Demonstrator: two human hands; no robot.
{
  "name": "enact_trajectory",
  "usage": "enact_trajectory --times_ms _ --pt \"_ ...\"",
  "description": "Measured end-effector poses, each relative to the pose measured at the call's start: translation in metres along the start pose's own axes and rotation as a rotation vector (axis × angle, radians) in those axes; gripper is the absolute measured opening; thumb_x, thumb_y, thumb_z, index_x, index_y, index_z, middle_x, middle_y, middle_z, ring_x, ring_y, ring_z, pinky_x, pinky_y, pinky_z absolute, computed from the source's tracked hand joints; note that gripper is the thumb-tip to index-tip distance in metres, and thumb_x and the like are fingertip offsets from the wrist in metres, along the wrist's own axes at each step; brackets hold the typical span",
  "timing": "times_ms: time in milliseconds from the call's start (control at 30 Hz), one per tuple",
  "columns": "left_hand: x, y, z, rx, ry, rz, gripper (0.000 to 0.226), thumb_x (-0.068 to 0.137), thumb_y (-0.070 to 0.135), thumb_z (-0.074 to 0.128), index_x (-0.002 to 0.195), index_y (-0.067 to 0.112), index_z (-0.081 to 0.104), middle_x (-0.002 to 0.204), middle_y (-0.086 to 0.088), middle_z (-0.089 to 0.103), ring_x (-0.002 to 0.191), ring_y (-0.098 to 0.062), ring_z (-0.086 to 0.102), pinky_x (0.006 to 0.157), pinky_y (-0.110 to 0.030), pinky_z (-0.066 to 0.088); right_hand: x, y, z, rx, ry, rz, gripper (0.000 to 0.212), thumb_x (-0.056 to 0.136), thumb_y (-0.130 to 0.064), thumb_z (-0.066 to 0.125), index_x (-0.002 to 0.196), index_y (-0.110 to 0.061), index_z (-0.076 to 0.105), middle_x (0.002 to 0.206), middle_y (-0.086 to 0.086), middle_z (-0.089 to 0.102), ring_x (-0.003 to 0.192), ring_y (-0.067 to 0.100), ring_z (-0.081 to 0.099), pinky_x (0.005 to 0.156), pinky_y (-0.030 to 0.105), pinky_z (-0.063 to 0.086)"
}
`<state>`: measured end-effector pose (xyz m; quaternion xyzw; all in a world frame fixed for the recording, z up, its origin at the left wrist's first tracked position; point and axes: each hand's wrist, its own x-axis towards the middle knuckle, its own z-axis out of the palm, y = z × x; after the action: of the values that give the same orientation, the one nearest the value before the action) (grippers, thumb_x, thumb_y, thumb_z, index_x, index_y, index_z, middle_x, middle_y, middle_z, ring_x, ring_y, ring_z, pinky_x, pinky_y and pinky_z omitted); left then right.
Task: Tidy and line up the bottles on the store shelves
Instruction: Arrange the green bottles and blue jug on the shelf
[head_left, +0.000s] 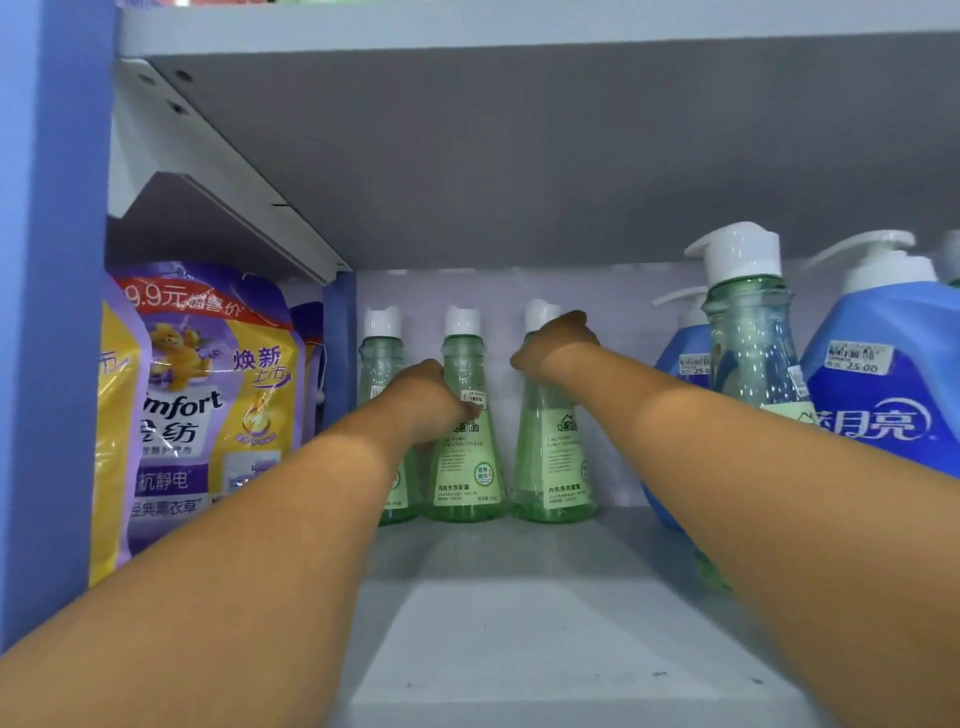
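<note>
The shelf (519, 623) is carrying three green bottles in a row at its back. The left hand (423, 397) is gripping the middle bottle (465, 467) at its body. The right hand (556, 343) is curling round the neck of the right bottle (553, 467).

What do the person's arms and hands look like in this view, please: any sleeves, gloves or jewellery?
Both forearms are bare right up to the bottom edge of the picture, so no sleeve shows. The left hand and the right hand wear no gloves. No watch, bracelet or ring can be seen on the wrists or on the visible backs of the hands; the fingers are mostly hidden.
</note>
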<state>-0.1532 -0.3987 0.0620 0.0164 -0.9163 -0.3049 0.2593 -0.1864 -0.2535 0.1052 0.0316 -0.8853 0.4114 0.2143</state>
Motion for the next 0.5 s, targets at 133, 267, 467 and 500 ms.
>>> enact_trajectory --times_ms 133,267,467,500 --pt "-0.002 0.0 -0.001 -0.026 0.001 0.008 0.055 0.089 0.033 0.077 0.133 0.011 0.052 0.113 -0.004 0.059 0.107 -0.03 0.066 0.094 -0.043 0.057 -0.011 -0.001 -0.009 -0.02 -0.134 -0.14 0.01 0.1 -0.002 0.048 0.097 -0.011 0.046 0.15 0.023 0.047 0.139 0.036 0.046 0.108 0.039 0.042" --pt "-0.001 -0.002 -0.001 -0.056 0.002 0.005 0.058 0.09 0.03 0.077 0.137 0.01 0.05 0.116 -0.003 0.056 0.111 -0.031 0.065 0.096 -0.044 0.057 -0.002 0.001 -0.002 -0.102 -0.037 -0.075 0.013 0.096 -0.014 0.062 0.093 -0.006 0.053 0.113 0.013 0.064 0.083 0.027 0.068 0.048 0.023 0.054" --pt "0.003 -0.003 0.0 -0.021 -0.001 -0.01 0.062 0.088 0.034 0.078 0.139 0.012 0.049 0.129 -0.008 0.06 0.11 -0.03 0.065 0.096 -0.043 0.056 0.006 0.007 0.006 0.009 0.038 -0.02 0.061 0.09 -0.025 0.075 0.133 -0.004 0.038 0.12 0.01 0.058 0.107 0.031 0.066 0.061 0.032 0.047" --pt "0.002 -0.003 0.0 -0.005 0.0 -0.009 0.062 0.088 0.035 0.078 0.138 0.012 0.05 0.13 -0.008 0.061 0.11 -0.029 0.064 0.097 -0.043 0.056 0.006 0.009 0.007 0.02 0.041 -0.019 0.062 0.09 -0.025 0.075 0.134 -0.004 0.037 0.126 0.01 0.056 0.111 0.032 0.065 0.067 0.033 0.048"
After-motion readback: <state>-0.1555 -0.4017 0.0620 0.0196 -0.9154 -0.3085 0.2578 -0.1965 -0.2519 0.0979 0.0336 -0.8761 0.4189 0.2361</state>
